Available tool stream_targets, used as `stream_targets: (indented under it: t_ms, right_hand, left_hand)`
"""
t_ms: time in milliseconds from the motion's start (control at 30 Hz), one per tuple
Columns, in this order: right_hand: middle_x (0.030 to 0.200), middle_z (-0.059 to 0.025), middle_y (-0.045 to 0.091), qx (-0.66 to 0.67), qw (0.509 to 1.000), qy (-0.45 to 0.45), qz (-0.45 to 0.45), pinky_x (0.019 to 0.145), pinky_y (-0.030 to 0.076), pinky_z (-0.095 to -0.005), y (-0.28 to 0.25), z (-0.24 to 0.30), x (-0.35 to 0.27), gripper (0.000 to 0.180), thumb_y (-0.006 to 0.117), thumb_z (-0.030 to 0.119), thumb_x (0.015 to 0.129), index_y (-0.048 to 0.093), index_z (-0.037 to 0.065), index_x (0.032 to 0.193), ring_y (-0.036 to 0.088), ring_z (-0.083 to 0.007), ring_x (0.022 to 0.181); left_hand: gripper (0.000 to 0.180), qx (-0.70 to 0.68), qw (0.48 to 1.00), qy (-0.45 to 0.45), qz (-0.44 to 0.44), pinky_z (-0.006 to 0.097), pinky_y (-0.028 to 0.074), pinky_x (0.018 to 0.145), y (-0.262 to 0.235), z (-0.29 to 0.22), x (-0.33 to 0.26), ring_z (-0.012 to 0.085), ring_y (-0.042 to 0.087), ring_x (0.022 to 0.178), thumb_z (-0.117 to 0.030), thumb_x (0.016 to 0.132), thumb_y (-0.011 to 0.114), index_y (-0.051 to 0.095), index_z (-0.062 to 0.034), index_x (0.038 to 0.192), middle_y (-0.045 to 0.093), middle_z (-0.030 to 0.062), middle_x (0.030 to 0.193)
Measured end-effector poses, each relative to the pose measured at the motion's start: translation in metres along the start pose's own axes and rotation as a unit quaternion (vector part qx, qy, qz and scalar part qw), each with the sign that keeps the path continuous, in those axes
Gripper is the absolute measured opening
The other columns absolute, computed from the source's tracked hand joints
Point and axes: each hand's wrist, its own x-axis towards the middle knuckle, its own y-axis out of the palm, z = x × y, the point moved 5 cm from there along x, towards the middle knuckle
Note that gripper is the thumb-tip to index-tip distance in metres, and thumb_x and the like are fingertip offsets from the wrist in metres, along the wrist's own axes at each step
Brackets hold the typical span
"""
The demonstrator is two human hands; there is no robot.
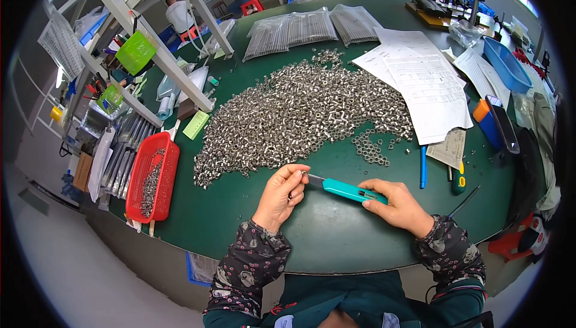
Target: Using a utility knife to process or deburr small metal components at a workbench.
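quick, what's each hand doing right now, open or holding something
Left hand: closed, pinching what looks like a small metal ring.
Right hand: closed, holding a teal utility knife.

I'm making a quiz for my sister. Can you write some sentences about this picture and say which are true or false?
1. The bare right hand holds a teal plastic utility knife. True.
2. The bare left hand is spread wide open. False: it pinches a small silvery metal piece by the knife's grey blade.
3. The red plastic basket stands left of the big heap of silvery metal rings. True.
4. The red basket is empty. False: little metal parts lie in it.
5. A slim blue pen lies on the dark green tabletop. True.
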Motion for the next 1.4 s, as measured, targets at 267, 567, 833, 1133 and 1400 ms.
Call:
stream_targets:
  t_ms: [267,567,833,1133,1400]
  right_hand:
    - [0.083,-0.0125,0.059,0.069,0.995,0.064,0.041,0.067,0.043,-0.0288,0.002,-0.005,0.000,0.030,0.058,0.017,0.078,0.055,0.000,0.102,0.055,-0.0176,0.072]
    - [0.077,-0.0027,0.056,0.180,0.975,0.103,0.077,0.062,0.040,-0.0225,0.010,-0.015,-0.002,0.031,0.056,0.017,0.080,0.053,0.001,0.108,0.047,-0.0075,0.066]
    - [0.072,-0.0048,0.056,0.067,0.998,0.019,0.009,0.055,0.040,-0.0253,0.007,-0.010,-0.003,0.031,0.056,0.015,0.079,0.054,0.004,0.108,0.051,-0.0126,0.062]
    - [0.067,-0.0099,0.050,-0.213,0.961,-0.124,-0.126,0.050,0.040,-0.0360,-0.002,0.024,-0.008,0.033,0.062,0.013,0.072,0.054,0.006,0.103,0.052,-0.0275,0.057]
    - [0.067,-0.0092,0.049,-0.218,0.962,-0.100,-0.131,0.049,0.040,-0.0364,-0.006,0.017,-0.006,0.034,0.062,0.013,0.071,0.053,0.007,0.103,0.052,-0.0269,0.057]
  left_hand:
    - [0.015,0.005,1.000,0.012,0.007,0.014,0.027,0.038,0.002,0.000,0.001,0.0021,0.035,0.050,-0.009,0.088,0.047,0.052,-0.0020,0.100,0.049,0.0010,0.075]
    - [0.016,0.023,0.999,0.028,0.024,0.016,0.028,0.041,0.004,0.002,-0.002,0.0022,0.034,0.051,-0.008,0.086,0.050,0.052,-0.0011,0.100,0.049,0.0001,0.072]
    - [0.015,0.058,0.997,0.055,-0.008,0.016,0.029,0.041,0.000,0.002,-0.001,0.0016,0.034,0.049,-0.008,0.085,0.052,0.055,0.0013,0.097,0.050,0.0005,0.071]
    - [0.017,-0.001,0.999,0.022,-0.046,0.015,0.028,0.040,-0.001,0.003,-0.002,0.0022,0.035,0.050,-0.010,0.087,0.049,0.055,0.0019,0.098,0.050,0.0013,0.073]
    - [0.020,-0.016,0.999,0.006,-0.047,0.015,0.027,0.040,-0.004,0.000,-0.001,0.0023,0.035,0.051,-0.013,0.088,0.049,0.054,0.0019,0.099,0.050,0.0024,0.077]
